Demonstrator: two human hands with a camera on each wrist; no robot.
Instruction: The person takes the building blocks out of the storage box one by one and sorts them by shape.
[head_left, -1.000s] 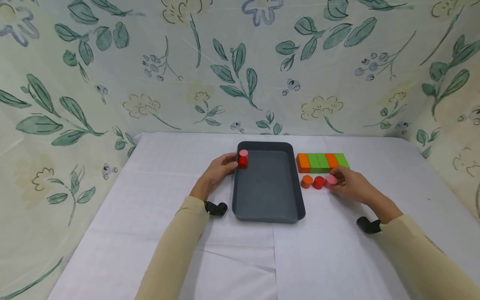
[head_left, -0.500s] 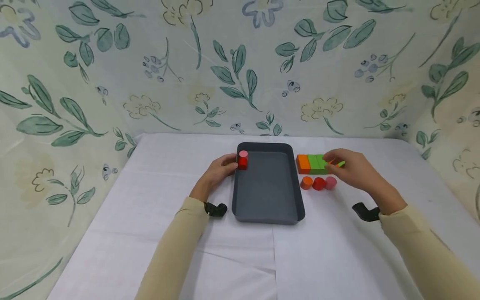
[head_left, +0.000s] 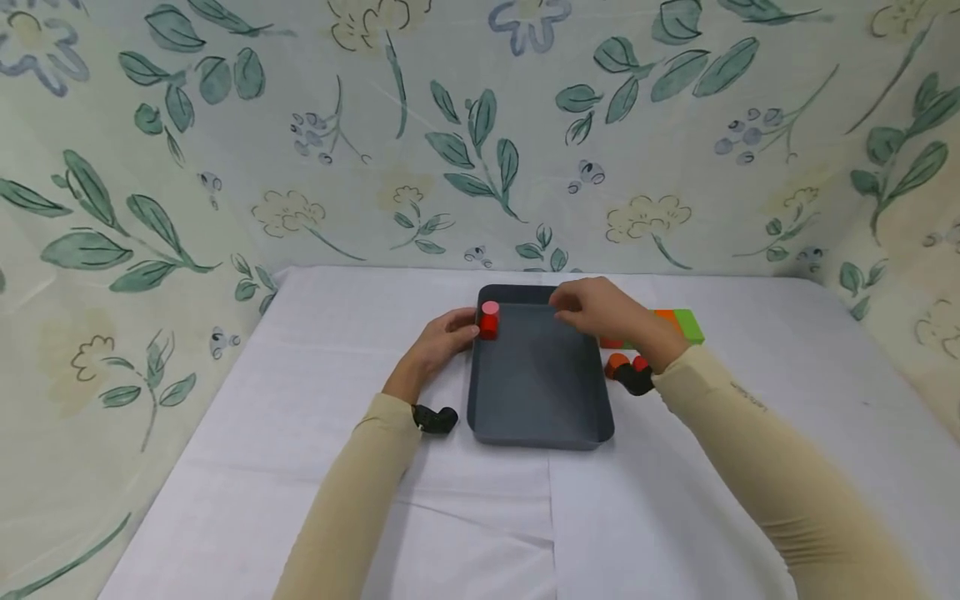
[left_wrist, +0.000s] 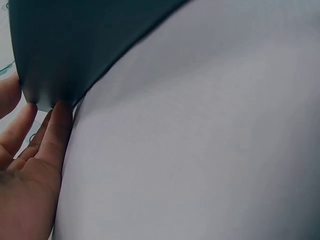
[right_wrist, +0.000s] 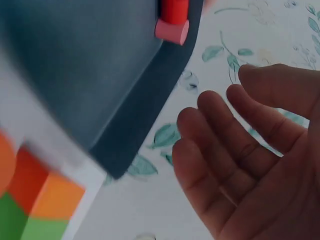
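Table (head_left: 300,400): covered in white cloth, floral backdrop behind and to both sides.

Tray (head_left: 536,392): dark grey, at table centre, long axis running from 12 to 6 o'clock. Its floor is bare apart from one stack.

Block row (head_left: 678,321): flat orange and green blocks lying just off the tray's 2 o'clock corner, now partly hidden by the right forearm.

Stack (head_left: 489,320): a red cylinder with a pink one on top, upright in the tray's 11 o'clock corner. The right wrist view confirms it against the wall.

Loose cylinders (head_left: 617,363): orange and red visible at 3 o'clock of the tray; the pink one seen there half a second ago is behind the arm.

Left hand (head_left: 442,337): unmoved, fingers straight and pressed against the tray's outer wall at 10 o'clock, beside the stack. It grips nothing.

Right hand (head_left: 596,308): the change. A half second ago it sat over the block row; it has since crossed to above the tray's 1 o'clock corner. The wrist view shows its fingers (right_wrist: 225,135) spread and relaxed, palm bare. It carries nothing.

Finding: judged from this, the hand came away from the blocks without a piece; the stack remains two high
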